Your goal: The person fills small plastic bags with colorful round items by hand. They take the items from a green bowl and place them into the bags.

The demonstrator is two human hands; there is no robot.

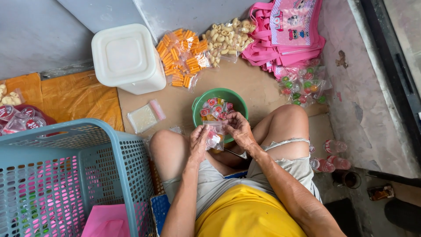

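1. Held nearest the camera, a small clear bag (215,135) with a few red and pale sweets inside sits between both hands, just above the person's lap and touching the near rim of a green bowl (198,110).
2. Left hand (198,141) pinches the bag's left edge, fingers closed on the plastic; right hand (238,127) grips the top right edge, fingers curled together over the opening.
3. Loose wrapped sweets (215,109) fill the bowl, so plenty appears left to bag.
4. Left of the bowl on brown cardboard (256,90) lies a stack of empty clear bags (144,117), suggesting many bags remain unfilled.
5. Farther off lie packets of orange snacks (182,57), a bag of pale puffed snacks (226,40), and a white lidded tub (127,57) at far left.
6. Pink tote bags (285,37) are piled at far right, with filled candy packets (303,85) beside them.
7. A blue laundry basket (109,136) at near left holds pink bags, which looks like finished work.
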